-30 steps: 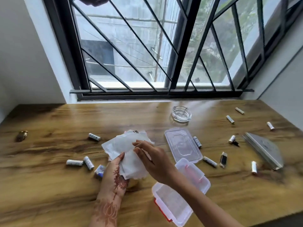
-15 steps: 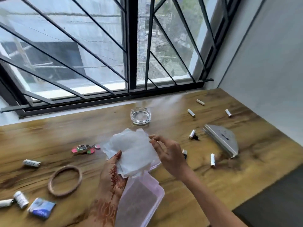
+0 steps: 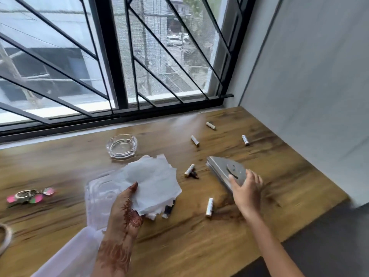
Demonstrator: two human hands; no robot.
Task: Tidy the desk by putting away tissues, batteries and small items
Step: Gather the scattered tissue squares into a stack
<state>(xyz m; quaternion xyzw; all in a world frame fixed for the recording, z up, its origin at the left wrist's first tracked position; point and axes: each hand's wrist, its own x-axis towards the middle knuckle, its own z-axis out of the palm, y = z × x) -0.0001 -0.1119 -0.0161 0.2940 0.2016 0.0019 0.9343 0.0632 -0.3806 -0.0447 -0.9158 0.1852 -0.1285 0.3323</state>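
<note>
My left hand point(image 3: 124, 214) grips a loose stack of white tissues point(image 3: 153, 180) above the wooden desk point(image 3: 199, 246). My right hand point(image 3: 246, 188) reaches to the right, its thumb on the face and its fingers curled over the near corner of a grey fan-shaped metal tissue holder point(image 3: 223, 166) lying flat. Several white batteries lie scattered: one point(image 3: 209, 207) just left of my right wrist, one point(image 3: 189, 170) beside the holder, others point(image 3: 195, 140) point(image 3: 245, 139) farther back. A small dark item point(image 3: 167, 210) peeks from under the tissues.
A glass ashtray point(image 3: 121, 145) stands near the window sill. A clear plastic lid point(image 3: 95, 196) lies under the tissues, a clear box point(image 3: 69, 256) at the bottom left. A pink keychain point(image 3: 30, 196) and a ring point(image 3: 4, 238) lie left. A grey wall bounds the right side.
The view has swung right. My right hand left the tissues and moved right onto the grey holder. My left hand still holds the tissue stack.
</note>
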